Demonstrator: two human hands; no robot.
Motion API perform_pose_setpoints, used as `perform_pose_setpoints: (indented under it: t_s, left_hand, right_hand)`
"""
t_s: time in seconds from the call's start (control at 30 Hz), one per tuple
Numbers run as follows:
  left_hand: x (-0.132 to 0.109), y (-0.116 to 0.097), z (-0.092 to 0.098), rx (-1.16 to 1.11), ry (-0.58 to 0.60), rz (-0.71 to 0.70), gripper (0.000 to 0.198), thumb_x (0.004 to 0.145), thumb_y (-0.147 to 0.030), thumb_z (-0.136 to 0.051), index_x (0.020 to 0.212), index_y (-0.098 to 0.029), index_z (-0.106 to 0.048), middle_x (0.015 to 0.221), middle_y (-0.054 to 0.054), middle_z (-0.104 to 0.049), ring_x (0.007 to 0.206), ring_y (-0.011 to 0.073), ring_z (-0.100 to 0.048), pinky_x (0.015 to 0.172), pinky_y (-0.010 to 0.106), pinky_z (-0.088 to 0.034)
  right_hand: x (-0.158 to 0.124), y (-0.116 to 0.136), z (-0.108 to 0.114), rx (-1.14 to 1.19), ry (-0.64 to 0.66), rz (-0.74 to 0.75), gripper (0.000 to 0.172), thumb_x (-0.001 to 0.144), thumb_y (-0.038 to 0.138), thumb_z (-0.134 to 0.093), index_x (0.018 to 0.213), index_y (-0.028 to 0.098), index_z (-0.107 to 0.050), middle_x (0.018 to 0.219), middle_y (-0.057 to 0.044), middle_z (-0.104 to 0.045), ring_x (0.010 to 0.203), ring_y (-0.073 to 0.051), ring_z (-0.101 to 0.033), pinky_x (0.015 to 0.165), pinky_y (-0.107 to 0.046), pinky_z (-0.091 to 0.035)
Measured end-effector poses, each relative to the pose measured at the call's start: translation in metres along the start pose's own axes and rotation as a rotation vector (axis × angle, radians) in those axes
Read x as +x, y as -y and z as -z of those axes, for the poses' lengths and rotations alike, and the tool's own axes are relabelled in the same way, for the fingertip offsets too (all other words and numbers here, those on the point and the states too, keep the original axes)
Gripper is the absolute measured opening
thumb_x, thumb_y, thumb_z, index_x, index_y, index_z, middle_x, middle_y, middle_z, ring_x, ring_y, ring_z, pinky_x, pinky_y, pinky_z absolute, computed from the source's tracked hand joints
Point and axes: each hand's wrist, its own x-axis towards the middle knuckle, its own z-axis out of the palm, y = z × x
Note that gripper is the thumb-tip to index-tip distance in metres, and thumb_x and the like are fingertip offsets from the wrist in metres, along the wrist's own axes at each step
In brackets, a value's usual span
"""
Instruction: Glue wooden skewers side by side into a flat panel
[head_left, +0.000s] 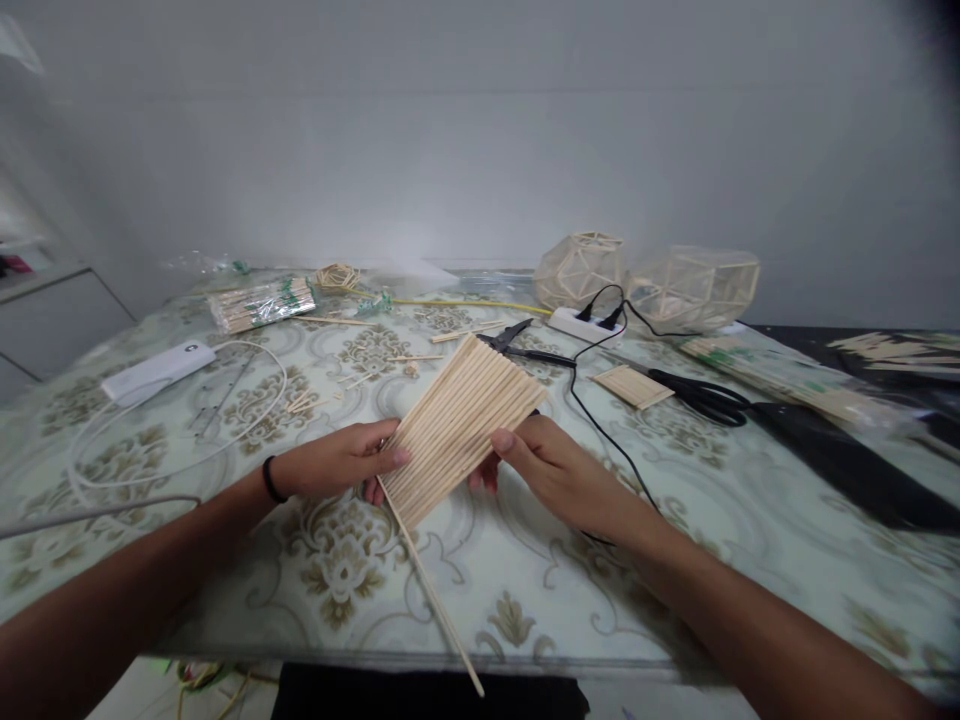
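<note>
Between my two hands is a flat panel of pale wooden sticks (pixel 461 430) lying side by side, tilted above the table. My left hand (pixel 367 455) grips its left edge, thumb on top and fingers beneath. On the opposite edge, my right hand (pixel 547 465) pinches the panel with the thumb over its face. One longer stick (pixel 435 595) runs along the panel's lower left end and sticks out toward me past the table edge. Pliers or cutters (pixel 514 340) with open jaws lie just behind the panel, partly hidden by it.
A small stick panel (pixel 632 386) and black scissors (pixel 697 395) lie to the right. Behind stand two stick-framed shapes (pixel 581 270) and a power strip (pixel 585 325) with black cords. At left are a white power bank (pixel 159 372), its cable, and bagged sticks (pixel 262 305).
</note>
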Motion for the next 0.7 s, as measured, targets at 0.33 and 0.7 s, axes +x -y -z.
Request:
perform_pose_setpoints:
  t_s: [0.33,0.7]
  left_hand:
    - [0.0000,0.0013,0.0003,0.043,-0.008,0.008,0.047,0.101,-0.066,-0.053,0.103,-0.019,-0.052,0.084,0.001,-0.063,0.070,0.0169,-0.066,0.064,0.030,-0.055]
    - [-0.0001,-0.0015,0.0002,0.050,-0.008,0.011,0.044,0.102,-0.063,-0.053,0.105,-0.019,-0.054,0.085,0.001,-0.063,0.070,0.0165,-0.066,0.064,0.029,-0.055]
  right_hand:
    - [-0.0001,0.0029,0.0033,-0.164,-0.011,0.021,0.075,0.103,0.076,-0.035,0.066,0.019,-0.066,0.067,-0.005,-0.069,0.065,-0.018,-0.064,0.070,-0.031,-0.049]
    - [0.0012,0.0038,0.0042,-0.165,0.012,0.015,0.067,0.104,0.069,-0.042,0.066,0.019,-0.064,0.067,-0.004,-0.066,0.065,-0.016,-0.061,0.068,-0.029,-0.047]
